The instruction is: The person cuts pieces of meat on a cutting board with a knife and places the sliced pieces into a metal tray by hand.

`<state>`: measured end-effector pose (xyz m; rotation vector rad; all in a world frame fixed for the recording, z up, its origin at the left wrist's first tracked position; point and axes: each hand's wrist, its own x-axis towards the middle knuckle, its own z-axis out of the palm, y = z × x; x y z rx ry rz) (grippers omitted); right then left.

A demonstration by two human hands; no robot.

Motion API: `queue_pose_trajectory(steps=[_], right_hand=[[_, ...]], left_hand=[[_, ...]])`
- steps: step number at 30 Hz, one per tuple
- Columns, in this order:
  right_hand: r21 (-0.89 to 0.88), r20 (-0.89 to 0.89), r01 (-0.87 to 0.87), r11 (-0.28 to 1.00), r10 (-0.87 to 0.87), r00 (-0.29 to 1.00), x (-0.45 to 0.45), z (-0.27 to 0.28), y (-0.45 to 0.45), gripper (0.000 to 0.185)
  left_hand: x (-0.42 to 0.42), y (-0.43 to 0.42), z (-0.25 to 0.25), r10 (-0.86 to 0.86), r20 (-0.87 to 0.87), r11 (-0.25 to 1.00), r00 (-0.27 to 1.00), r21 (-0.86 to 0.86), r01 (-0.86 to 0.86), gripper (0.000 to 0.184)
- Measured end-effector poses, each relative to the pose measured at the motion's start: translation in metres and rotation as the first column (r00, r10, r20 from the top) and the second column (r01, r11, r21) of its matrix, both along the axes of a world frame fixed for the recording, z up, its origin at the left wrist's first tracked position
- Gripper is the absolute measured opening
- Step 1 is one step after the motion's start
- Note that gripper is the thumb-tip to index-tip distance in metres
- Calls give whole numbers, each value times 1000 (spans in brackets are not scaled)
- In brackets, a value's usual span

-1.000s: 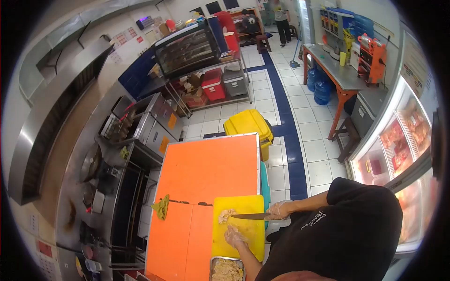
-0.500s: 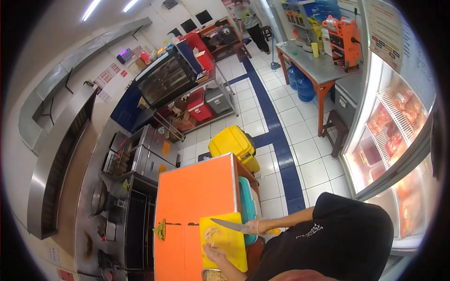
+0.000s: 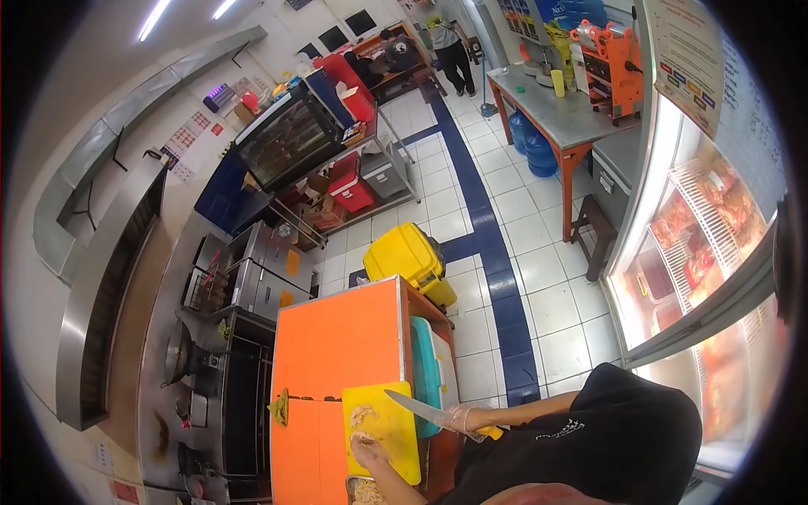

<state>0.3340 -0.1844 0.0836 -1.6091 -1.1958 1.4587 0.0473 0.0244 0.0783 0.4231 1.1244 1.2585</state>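
Note:
My right hand (image 3: 468,417), in a clear plastic glove, grips a large kitchen knife (image 3: 414,406) with a yellow handle. Its blade points left, over the right edge of a yellow cutting board (image 3: 396,454). On the board lie pale pieces of meat (image 3: 362,414), apart from the blade. My left hand (image 3: 370,454) rests at the lower part of the board, its fingers curled on a piece of the pale meat. Beside that wrist, a metal tray (image 3: 367,491) of chopped pale meat is partly cut off by my forearm.
The board lies on an orange table (image 3: 337,337) with a green cloth (image 3: 279,407) at its left edge. A yellow bin (image 3: 406,257) stands beyond it. Left is a stove with a wok (image 3: 178,353); right is a lit display fridge (image 3: 699,244). A person (image 3: 450,46) stands far back.
The knife has drawn back to the right across the board and its blade slants more. My left hand stays near the meat. The whole view has shifted slightly.

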Motion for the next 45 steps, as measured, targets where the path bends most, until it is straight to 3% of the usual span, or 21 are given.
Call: queue_pose_trajectory(steps=[1, 4, 6, 8, 10, 14, 16, 17, 19, 20, 22, 24, 26, 28, 29, 31, 34, 37, 41, 43, 45], right_hand=[[-7, -21, -27, 1000, 27, 999, 0, 0, -1, 61], [-12, -41, -58, 998, 57, 998, -15, -25, 6, 57], [-15, -39, -53, 998, 52, 998, -25, -54, 16, 55], [27, 33, -113, 993, 112, 993, -34, -69, 26, 72], [11, 0, -131, 991, 131, 991, -35, -50, 34, 72], [-34, 74, -111, 993, 113, 991, -26, -14, 58, 74], [-55, 129, -118, 991, 124, 984, -23, 18, 67, 73], [-67, 184, -125, 990, 135, 974, -26, 28, 74, 73], [-142, 225, -143, 980, 172, 959, -31, 27, 92, 72], [-126, 222, -143, 982, 168, 960, -34, 35, 97, 72], [-113, 228, -137, 984, 160, 960, -41, 27, 108, 73], [-58, 245, -116, 992, 127, 961, -59, -8, 121, 74], [-44, 261, -124, 991, 131, 956, -73, -49, 125, 76], [-29, 268, -142, 989, 145, 953, -81, -55, 128, 77], [-37, 293, -174, 984, 177, 940, -85, -53, 133, 77], [-58, 347, -233, 971, 239, 907, -87, -45, 142, 76], [-88, 403, -290, 953, 300, 864, -85, -30, 153, 77], [-187, 346, -299, 936, 347, 871, -94, -16, 157, 81], [-146, 394, -353, 924, 381, 836, -101, -31, 157, 84], [-150, 396, -372, 916, 400, 826, -97, -35, 157, 85], [-138, 424, -365, 921, 388, 818, -96, -33, 158, 87]], left_hand=[[11, -10, 15, -2, 76, 999, 997, -41, 5, 29], [4, 2, -10, -1, 63, 995, 998, -102, 7, 24], [13, -8, 11, -48, 60, 993, 997, -102, 54, 24], [10, -5, -2, -103, 60, 989, 993, -103, 109, 25], [-9, 16, -34, -147, -214, 984, 966, 63, 164, 23], [14, 8, -11, -66, -388, 998, 919, -42, 53, 22], [12, 7, -5, -69, -670, 997, 739, -22, 74, 19], [-1, 16, -24, -65, -667, 997, 743, -23, 67, 19], [-26, 46, -88, -58, -917, 969, 395, 44, 244, 16], [-25, 47, -79, -59, -914, 968, 401, 45, 246, 16], [-10, 37, -30, -76, -990, 952, 118, -37, 303, 17], [-27, 51, -51, -55, -993, 935, 107, -13, 355, 12], [-36, 62, -90, -43, -993, 916, 114, 7, 402, 8], [-48, 69, -123, -18, -885, 918, 466, 170, 359, 10], [-52, 72, -129, -19, -884, 918, 467, 170, 359, 10], [-46, 69, -127, -55, -720, 964, 692, 141, 224, 11], [-26, 38, -42, -83, -645, 979, 760, 91, 184, 16], [-44, 52, -92, -60, -518, 981, 853, 129, 147, 25], [-49, 53, -104, -31, -603, 958, 797, 209, 196, 25], [-38, 53, -66, -113, -647, 985, 755, 30, 172, 23], [-36, 58, -68, -123, -622, 988, 773, -8, 151, 22]])
